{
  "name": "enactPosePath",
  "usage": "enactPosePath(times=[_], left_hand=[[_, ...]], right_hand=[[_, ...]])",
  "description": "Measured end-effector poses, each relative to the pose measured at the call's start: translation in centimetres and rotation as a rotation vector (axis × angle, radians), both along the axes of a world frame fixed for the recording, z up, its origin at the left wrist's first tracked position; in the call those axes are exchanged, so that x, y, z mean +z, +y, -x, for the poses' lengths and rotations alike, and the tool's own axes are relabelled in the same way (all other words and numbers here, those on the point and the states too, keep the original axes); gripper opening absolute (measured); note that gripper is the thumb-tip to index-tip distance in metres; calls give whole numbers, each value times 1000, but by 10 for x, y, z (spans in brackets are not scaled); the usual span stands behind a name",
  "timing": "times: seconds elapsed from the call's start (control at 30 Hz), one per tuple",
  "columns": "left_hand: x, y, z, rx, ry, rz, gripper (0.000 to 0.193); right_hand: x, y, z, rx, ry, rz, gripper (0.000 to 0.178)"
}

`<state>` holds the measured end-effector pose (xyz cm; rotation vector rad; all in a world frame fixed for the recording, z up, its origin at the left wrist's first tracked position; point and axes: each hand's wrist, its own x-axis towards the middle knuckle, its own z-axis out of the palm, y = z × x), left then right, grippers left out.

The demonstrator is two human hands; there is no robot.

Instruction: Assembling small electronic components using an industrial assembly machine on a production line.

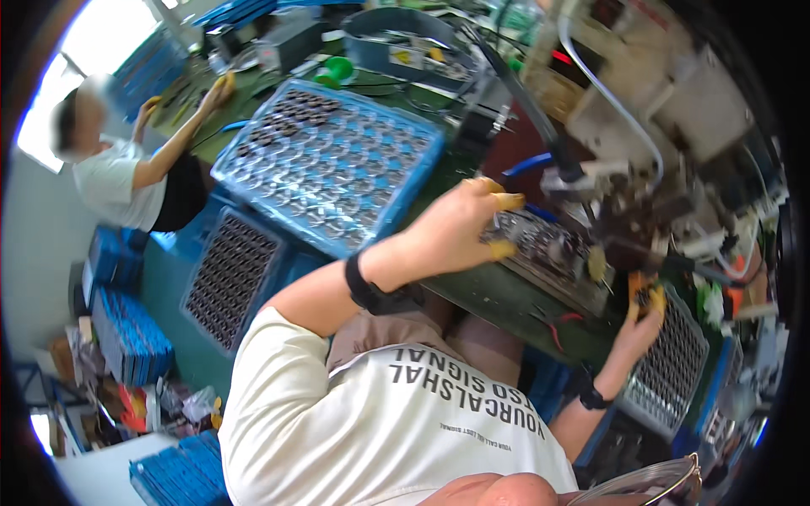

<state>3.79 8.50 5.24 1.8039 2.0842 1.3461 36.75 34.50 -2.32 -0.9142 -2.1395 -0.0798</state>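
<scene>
My left hand (pixel 460 223), with yellow finger covers, reaches over the left end of a metal fixture (pixel 553 253) on the bench machine. Its thumb and forefinger are spread apart, and I see nothing held between them. At the fixture's right, the covered fingers of my right hand (pixel 643 319) pinch a small dark part (pixel 648 295), too small to make out fully. Below that hand lies a clear pocketed tray (pixel 671 371) of small parts. A larger clear tray (pixel 325 164) stands left of the machine, with dark parts in its far-left pockets.
A tray filled with dark parts (pixel 232 274) sits lower at the left. Blue stacked trays (pixel 131 333) stand beyond it. A co-worker (pixel 126 169) works at the bench's far left. A grey bin (pixel 409 51) and a lamp arm (pixel 527 93) are at the back.
</scene>
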Motion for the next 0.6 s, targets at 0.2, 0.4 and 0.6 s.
enactPosePath(times=[0.2, 0.4, 0.6], left_hand=[[7, -101, 173, 653, 129, 643, 34], [-21, -157, 272, 775, 299, 761, 33], [-45, -165, 315, 680, 360, 699, 32]], right_hand=[[12, -9, 8, -33, 40, 142, 37], [28, -16, -26, 14, 330, 361, 38], [54, -29, -113, -196, 438, 226, 36]])
